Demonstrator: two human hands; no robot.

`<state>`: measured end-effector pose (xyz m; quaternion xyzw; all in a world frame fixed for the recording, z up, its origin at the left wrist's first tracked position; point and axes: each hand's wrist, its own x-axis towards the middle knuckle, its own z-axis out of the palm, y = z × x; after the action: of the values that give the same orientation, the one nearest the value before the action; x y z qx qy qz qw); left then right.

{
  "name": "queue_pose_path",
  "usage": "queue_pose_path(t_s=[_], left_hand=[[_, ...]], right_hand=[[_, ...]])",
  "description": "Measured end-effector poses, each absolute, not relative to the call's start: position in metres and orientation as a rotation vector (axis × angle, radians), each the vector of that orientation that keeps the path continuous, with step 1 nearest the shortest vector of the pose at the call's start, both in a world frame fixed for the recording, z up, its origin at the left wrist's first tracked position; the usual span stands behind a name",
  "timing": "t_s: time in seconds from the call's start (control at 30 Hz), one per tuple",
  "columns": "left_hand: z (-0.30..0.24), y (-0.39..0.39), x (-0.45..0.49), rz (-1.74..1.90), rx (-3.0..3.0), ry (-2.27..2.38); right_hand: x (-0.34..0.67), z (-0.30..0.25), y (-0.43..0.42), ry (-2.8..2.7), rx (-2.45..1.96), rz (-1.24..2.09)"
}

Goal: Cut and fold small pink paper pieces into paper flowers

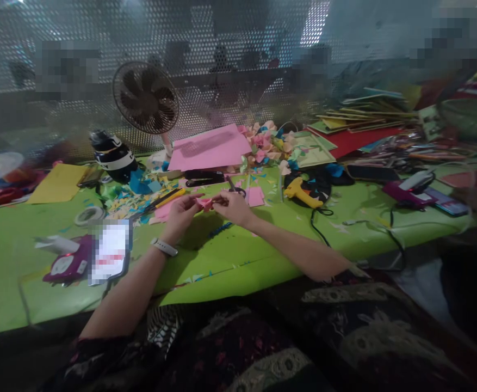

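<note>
My left hand (pixel 182 213) and my right hand (pixel 232 207) meet over the green table (pixel 222 256), both pinching a small folded pink paper piece (pixel 204 203) between their fingertips. A white watch (pixel 163 246) sits on my left wrist. Black-handled scissors (pixel 235 189) lie just behind my right hand. A pink square of paper (pixel 255 196) lies to its right, and paper scraps are scattered around.
A small fan (pixel 146 98) stands at the back. A large pink sheet (pixel 209 147), paper flowers (pixel 268 142), a yellow glue gun (pixel 301 191), a black stapler (pixel 203 177), a tape roll (pixel 88 215), a phone (pixel 110 251) and stacked coloured paper (pixel 360 117) surround me.
</note>
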<state>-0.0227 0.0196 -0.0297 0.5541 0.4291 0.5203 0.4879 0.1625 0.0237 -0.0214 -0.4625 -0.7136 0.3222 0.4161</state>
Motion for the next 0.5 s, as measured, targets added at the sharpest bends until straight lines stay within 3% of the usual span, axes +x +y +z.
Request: queue_pose_path(t_s=[0.2,0.5], left_hand=[[-0.029,0.02,-0.022,1.227,1.508,1.124],[-0.026,0.017,-0.021,1.27,1.548,1.125]], right_hand=[[0.164,-0.02,0.02,-2.023,-1.221,0.451],[0.165,-0.012,0.02,-2.066,-1.277,0.473]])
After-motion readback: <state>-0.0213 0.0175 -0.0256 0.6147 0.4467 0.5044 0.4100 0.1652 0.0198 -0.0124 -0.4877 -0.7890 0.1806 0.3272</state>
